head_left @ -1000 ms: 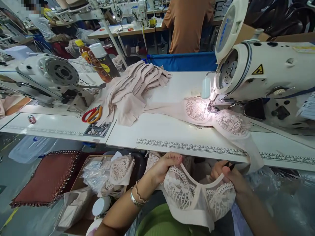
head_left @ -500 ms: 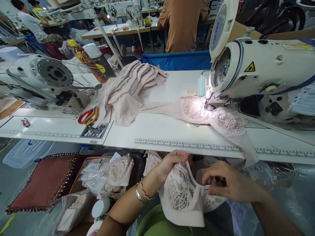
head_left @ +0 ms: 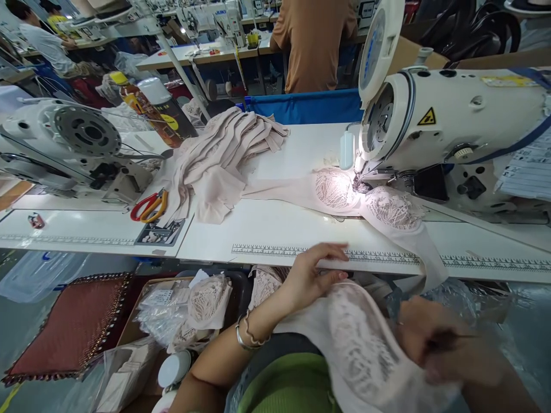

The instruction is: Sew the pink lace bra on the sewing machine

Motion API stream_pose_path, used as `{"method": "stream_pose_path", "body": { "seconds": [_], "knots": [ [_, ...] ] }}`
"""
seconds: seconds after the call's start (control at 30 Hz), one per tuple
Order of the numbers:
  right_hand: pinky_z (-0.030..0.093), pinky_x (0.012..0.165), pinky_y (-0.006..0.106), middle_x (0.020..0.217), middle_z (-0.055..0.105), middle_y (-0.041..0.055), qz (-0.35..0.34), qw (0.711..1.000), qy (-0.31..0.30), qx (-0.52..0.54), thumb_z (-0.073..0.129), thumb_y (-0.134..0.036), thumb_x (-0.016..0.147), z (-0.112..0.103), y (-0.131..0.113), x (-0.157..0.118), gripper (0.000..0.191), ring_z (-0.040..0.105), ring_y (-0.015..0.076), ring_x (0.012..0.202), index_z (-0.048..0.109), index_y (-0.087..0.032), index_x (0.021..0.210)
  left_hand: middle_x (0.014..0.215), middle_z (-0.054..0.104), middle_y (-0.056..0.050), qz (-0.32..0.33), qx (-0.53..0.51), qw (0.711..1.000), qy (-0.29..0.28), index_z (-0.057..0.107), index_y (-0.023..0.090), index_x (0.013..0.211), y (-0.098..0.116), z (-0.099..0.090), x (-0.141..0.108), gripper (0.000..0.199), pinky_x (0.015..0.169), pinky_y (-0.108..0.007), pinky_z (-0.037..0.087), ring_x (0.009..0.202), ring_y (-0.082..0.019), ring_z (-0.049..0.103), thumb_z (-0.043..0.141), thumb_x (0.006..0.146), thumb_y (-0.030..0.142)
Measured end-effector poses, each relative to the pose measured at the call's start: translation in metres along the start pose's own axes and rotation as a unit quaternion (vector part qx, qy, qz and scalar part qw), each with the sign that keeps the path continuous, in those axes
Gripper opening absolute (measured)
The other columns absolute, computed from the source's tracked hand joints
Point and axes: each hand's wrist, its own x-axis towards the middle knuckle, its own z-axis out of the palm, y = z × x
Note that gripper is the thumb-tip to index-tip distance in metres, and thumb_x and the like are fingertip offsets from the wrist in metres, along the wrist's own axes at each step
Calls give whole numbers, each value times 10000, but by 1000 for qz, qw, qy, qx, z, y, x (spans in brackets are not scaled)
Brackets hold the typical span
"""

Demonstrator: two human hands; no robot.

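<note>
Slanting down rightward from left hand (head_left: 310, 278) — lace bra (head_left: 365, 338), long axis diagonal.

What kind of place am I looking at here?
Probably a garment workshop making bras: sewing machines line the tables, a lace bra lies under the nearest one's needle, and fabric pieces are heaped beside it.

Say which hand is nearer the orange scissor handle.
Left. Left hand overlaps the table's front edge in view, right of the orange handle; right hand is farther right, below that edge.
</note>
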Motion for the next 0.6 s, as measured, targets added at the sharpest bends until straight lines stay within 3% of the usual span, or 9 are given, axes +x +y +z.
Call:
{"method": "stream_pose_path", "body": {
  "seconds": [0.03, 0.1, 0.2, 0.27, 0.4, 0.5, 0.57, 0.6],
  "knots": [
    [409, 443, 296, 449, 600, 35, -10, 1000, 15, 22, 616, -780, 807, -2, -4, -8, 592, 543, 158, 415, 684, -268, 516, 1001, 732, -88, 68, 73, 995, 20, 715, 178, 924, 7, 1, -2, 135, 860, -335, 506, 949, -210, 651, 755, 877, 299],
    [386, 442, 302, 484, 621, 44, -8, 998, 57, 22, 642, -668, 862, -3, -9, -18, 502, 556, 166, 444, 700, -270, 560, 999, 742, -88, 139, 154, 978, 12, 726, 186, 978, 20, 4, -12, 94, 886, -342, 515, 964, -209, 659, 660, 960, 251],
    [304, 416, 298, 460, 522, 2, 55, 991, 113, -41, 658, -577, 890, 5, -11, -16, 399, 452, 143, 412, 724, -262, 654, 977, 743, -86, 163, 199, 961, -98, 716, 160, 1064, 26, 12, -30, 192, 845, -310, 541, 933, -202, 654, 682, 962, 318],
    [272, 415, 287, 463, 472, -22, 72, 988, 126, -52, 624, -552, 921, 17, -6, -8, 402, 398, 124, 407, 709, -244, 678, 1040, 731, -112, 181, 240, 945, -130, 682, 127, 1159, 18, 19, -39, 316, 860, -324, 549, 969, -224, 635, 729, 925, 334],
    [313, 427, 264, 522, 522, -23, 24, 978, 178, -105, 577, -430, 974, 36, 7, 7, 330, 433, 119, 443, 690, -237, 731, 936, 712, -101, 209, 302, 928, -66, 668, 127, 1071, -8, 32, -43, 184, 792, -336, 555, 867, -224, 619, 684, 951, 265],
    [435, 520, 286, 860, 703, 69, -46, 956, 211, -200, 562, -326, 981, 37, 13, 8, 237, 578, 151, 566, 714, -248, 818, 874, 686, -84, 202, 306, 929, -43, 665, 152, 983, -18, 31, -40, 76, 744, -319, 543, 834, -213, 613, 641, 965, 221],
    [445, 541, 299, 1129, 687, 118, -59, 953, 178, -236, 557, -276, 977, 31, 16, 5, 225, 594, 141, 592, 694, -235, 803, 835, 666, -71, 180, 280, 943, -27, 668, 162, 921, -17, 26, -39, 50, 720, -301, 528, 823, -203, 615, 651, 950, 200],
    [428, 529, 293, 1140, 676, 118, -51, 960, 142, -235, 556, -257, 973, 26, 18, 3, 229, 577, 130, 580, 670, -227, 778, 817, 659, -62, 162, 260, 952, -19, 670, 166, 885, -15, 23, -39, 57, 707, -291, 517, 810, -197, 618, 678, 931, 198]
  ]
}}
